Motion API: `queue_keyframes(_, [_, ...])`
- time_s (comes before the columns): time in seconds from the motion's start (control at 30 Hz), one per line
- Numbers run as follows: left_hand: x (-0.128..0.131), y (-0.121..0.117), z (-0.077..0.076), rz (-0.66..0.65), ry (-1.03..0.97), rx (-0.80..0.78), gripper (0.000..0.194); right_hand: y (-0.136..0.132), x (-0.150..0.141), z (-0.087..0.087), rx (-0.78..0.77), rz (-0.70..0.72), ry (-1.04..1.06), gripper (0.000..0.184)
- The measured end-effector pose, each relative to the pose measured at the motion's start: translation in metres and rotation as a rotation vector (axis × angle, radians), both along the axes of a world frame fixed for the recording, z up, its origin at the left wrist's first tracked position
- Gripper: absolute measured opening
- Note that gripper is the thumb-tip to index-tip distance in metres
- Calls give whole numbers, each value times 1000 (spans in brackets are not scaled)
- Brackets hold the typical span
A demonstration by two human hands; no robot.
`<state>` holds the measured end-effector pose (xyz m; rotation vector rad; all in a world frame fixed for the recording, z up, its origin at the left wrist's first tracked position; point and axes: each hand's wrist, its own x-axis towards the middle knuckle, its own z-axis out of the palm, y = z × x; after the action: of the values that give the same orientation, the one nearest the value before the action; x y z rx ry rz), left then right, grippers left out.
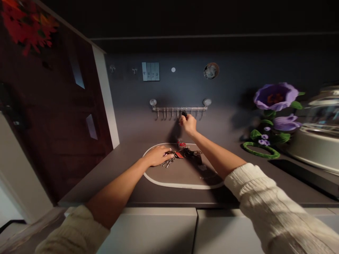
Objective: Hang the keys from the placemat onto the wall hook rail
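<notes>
At the centre of the frame, my right hand (189, 124) has its fingers clamped on a small black thing (184, 114) by the hooks (178, 113). If that pinch loosens, it could drop onto the tray (182, 186); if I push hard, the rail's mounts (207, 102) might give. Left of centre, my left hand (157, 155) lies over silvery keys (168, 162); I cannot tell whether its fingers grip them. Dragging them could snag the dark bunch (188, 152) nearby. The black thing looks stubby, partly hidden; the keys are fanned out near a red tag (179, 155).
</notes>
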<state>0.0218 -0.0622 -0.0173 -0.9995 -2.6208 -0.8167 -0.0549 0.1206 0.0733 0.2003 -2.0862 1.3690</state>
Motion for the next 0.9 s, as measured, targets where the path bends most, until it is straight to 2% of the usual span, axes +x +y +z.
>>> queue_keyframes(0.1, [1,0,1,1,6,4,38,2,12,11,116,-83,58,25])
queue_keyframes(0.17, [2,0,2,3,16,-7,37,6,22,10,278,-82,5,25])
queue_keyframes(0.27, [4,-1,3,44,19,-16,38,18,41,-4,583,-17,-133,24])
queue_keyframes(0.37, [7,-3,6,144,27,-4,41,33,61,-20,913,40,-270,20])
queue_keyframes(0.43, [11,-4,10,198,52,18,42,43,73,-22,1066,84,-335,26])
queue_keyframes(0.5, [16,-4,17,212,43,68,42,51,85,-17,1149,205,-366,35])
queue_keyframes(0.57, [24,-3,27,196,-38,146,46,55,99,-7,1111,327,-406,35])
queue_keyframes(0.6, [29,-2,33,165,-119,195,46,56,106,-2,1038,422,-474,32])
queue_keyframes(0.63, [34,-1,40,109,-243,246,43,57,113,3,923,548,-552,31])
queue_keyframes(0.73, [52,4,59,-185,-585,415,35,56,134,11,472,895,-754,36])
queue_keyframes(0.8, [62,7,66,-347,-757,546,41,54,143,8,192,1008,-802,44])
queue_keyframes(0.9, [69,9,65,-455,-922,722,55,53,147,-6,-114,1105,-795,58])
